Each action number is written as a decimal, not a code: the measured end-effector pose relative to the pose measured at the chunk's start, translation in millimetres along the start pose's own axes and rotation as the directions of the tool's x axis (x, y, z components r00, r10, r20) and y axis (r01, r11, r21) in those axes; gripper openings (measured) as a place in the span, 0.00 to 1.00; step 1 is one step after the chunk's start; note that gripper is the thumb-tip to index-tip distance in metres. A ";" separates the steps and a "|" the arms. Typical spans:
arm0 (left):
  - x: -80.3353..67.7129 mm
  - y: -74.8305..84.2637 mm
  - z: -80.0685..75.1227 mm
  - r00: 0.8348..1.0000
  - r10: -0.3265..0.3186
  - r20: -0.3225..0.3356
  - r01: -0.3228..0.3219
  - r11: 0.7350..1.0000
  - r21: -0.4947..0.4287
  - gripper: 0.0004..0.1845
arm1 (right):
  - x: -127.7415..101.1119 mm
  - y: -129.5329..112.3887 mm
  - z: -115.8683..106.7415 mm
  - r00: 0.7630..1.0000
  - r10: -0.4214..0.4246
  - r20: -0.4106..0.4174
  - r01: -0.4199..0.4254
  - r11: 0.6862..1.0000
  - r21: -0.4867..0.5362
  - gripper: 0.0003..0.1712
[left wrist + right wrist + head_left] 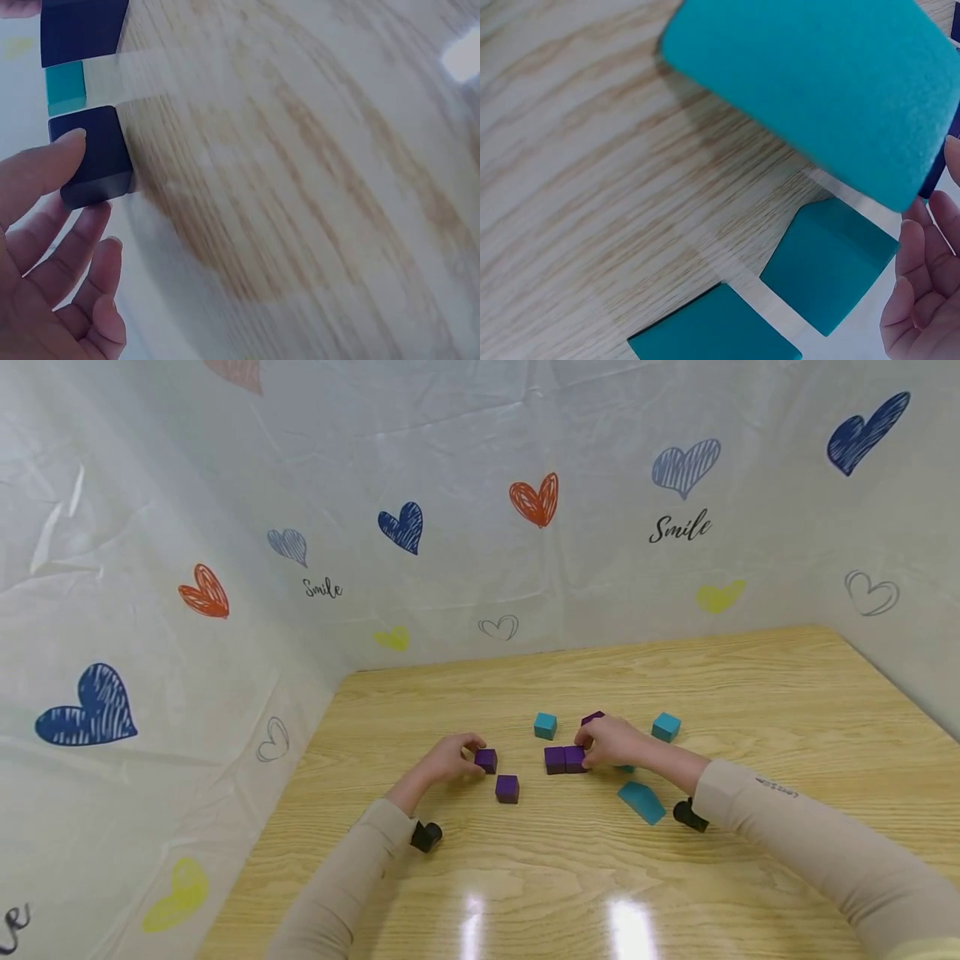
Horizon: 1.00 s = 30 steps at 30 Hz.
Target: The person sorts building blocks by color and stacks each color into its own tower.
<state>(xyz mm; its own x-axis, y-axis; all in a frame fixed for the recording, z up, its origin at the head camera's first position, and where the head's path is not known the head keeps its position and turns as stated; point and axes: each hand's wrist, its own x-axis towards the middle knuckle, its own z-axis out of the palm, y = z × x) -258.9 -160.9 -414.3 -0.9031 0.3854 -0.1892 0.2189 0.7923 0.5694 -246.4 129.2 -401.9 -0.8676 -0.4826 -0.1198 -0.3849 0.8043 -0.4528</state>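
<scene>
My left hand [448,758] pinches a purple cube [487,762] on the table; in the left wrist view the thumb lies on this dark cube [94,154] and fingertips are at its lower side. Just in front of it sits another purple cube [507,789]. Two purple cubes stand side by side to the right, and my right hand [618,743] grips the right one [574,759], beside the left one [554,761]. One more purple block [592,717] shows behind that hand, partly hidden. The right wrist view shows only part of the hand [934,285].
Teal cubes stand behind the pair [545,726] and to its right [666,727]. A teal block with angled faces [642,802] lies under the right forearm, near another mostly hidden teal piece [627,768]. White sheeting with hearts [450,585] borders the wooden table [600,893].
</scene>
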 end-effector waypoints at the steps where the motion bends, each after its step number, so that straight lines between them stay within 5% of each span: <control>1: 0.2 -0.9 0.7 1.000 -0.003 -0.008 0.003 1.000 -0.001 0.20 | 0.1 0.4 0.5 1.000 0.003 0.000 -0.003 1.000 0.003 0.16; 9: -0.1 -1.4 3.0 0.998 -0.049 -0.032 0.048 0.998 -0.027 0.16 | 0.8 2.1 4.7 1.000 0.010 -0.011 -0.010 1.000 0.022 0.16; 19: 2.5 6.8 1.4 0.997 -0.031 -0.064 0.029 0.999 -0.035 0.16 | -0.2 2.0 3.7 1.000 0.007 -0.019 -0.006 0.999 0.038 0.17; 30: 12.6 40.7 12.3 0.989 0.100 -0.109 -0.105 0.994 -0.038 0.18 | -0.1 4.2 3.1 1.000 0.004 -0.008 -0.003 0.999 0.054 0.19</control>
<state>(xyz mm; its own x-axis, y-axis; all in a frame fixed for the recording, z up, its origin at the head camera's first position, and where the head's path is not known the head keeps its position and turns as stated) -256.9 -117.9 -403.3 -0.9116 0.4088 -0.0426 0.2980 0.7288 0.6165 -247.0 131.5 -406.5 -0.8713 -0.4771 -0.1147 -0.3644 0.7857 -0.4998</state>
